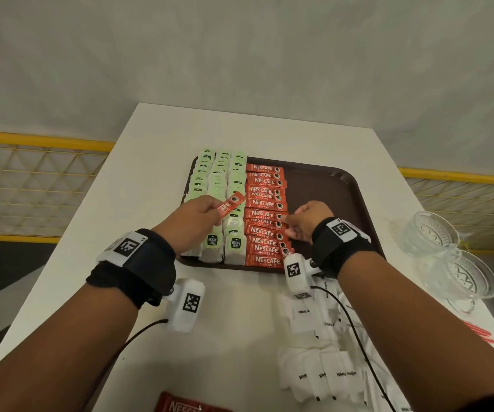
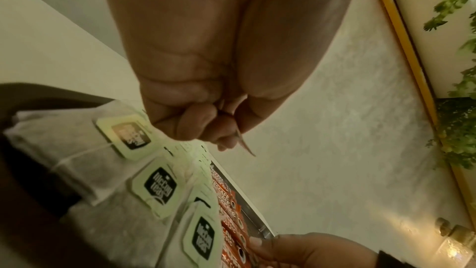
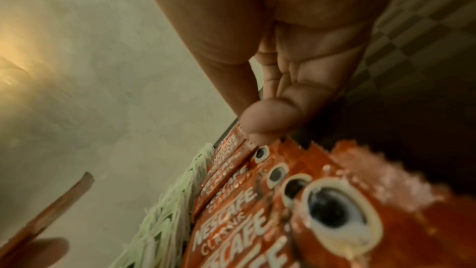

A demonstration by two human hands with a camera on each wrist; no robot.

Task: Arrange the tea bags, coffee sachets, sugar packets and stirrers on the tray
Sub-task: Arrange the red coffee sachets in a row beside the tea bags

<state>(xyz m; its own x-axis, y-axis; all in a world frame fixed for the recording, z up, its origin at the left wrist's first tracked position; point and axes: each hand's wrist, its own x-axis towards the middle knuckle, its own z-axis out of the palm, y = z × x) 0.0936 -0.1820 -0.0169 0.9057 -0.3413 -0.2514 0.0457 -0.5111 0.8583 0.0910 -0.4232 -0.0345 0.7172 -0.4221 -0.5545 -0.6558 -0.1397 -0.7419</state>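
Head view: a brown tray [image 1: 344, 185] on a white worktop [image 1: 162, 135] carries three columns of McCoy tea bags [image 1: 219, 185] and, just beside them, one overlapping column of red Nescafé Classic sachets [image 1: 265, 215]. The left hand [image 1: 198, 215] hovers over the tea bags, its grip pinching a single loose coffee sachet [image 1: 230, 204] by one end, the free end tilted up toward the column. The right hand [image 1: 308, 221] has its fingers curled, fingertips [image 3: 260, 127] touching the right-hand ends of the mid-column sachets; whether they pinch one or merely press it cannot be told. White Sugar packets [image 1: 323, 373] lie heaped on the worktop near the tray's front edge; red stirrers [image 1: 477, 333] lie at the right edge, near two glass bowls [image 1: 448, 257].

Probable hazards: sliding the held sachet into the shingled column could push neighbouring sachets askew or onto the tea bags; the wrist cable [image 1: 355, 331] trailing across the sugar heap could drag packets as the right arm moves; the light tea-bag tags could lift if the left hand brushes them.
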